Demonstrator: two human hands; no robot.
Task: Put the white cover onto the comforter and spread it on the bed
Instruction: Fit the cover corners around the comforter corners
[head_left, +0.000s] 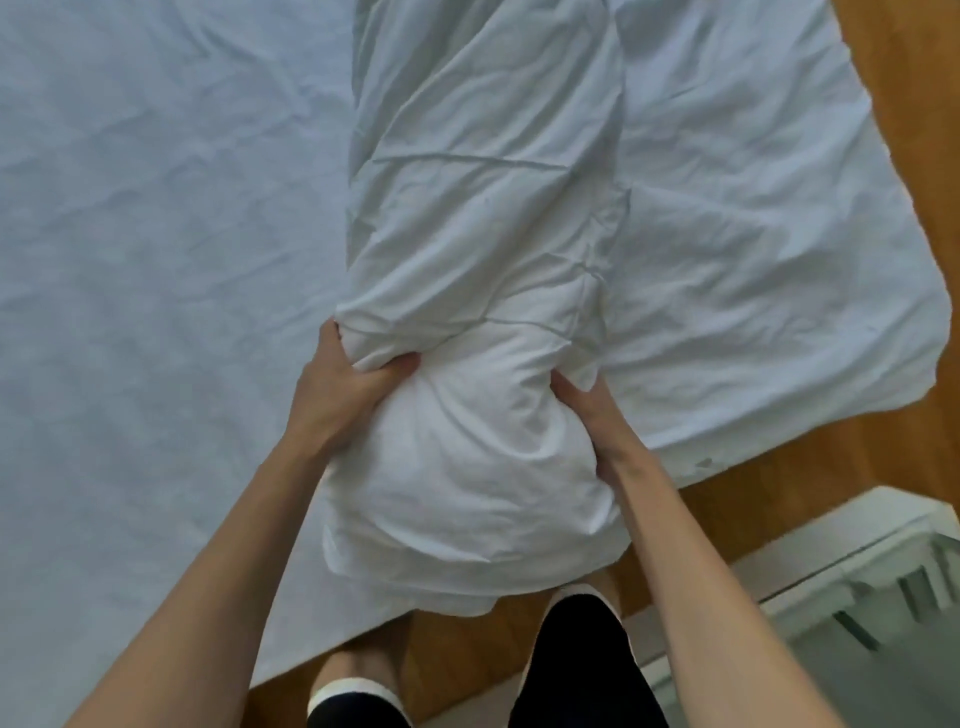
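Bed sheet (156, 234) lies bare and wrinkled on the left. Left hand (345, 387) grips a bunched fold of the white cover (483, 208), fingers curled round the cloth. The comforter (467, 467) bulges out of the cover mouth at the bed's near edge, long roll running up the mattress. Right hand (589, 415) clutches the cover edge on the other side. Step: mid-stuffing, I judge. Next: work the cover down over the exposed end. White furniture (857, 571) sits far right on the wood floor (909, 130).
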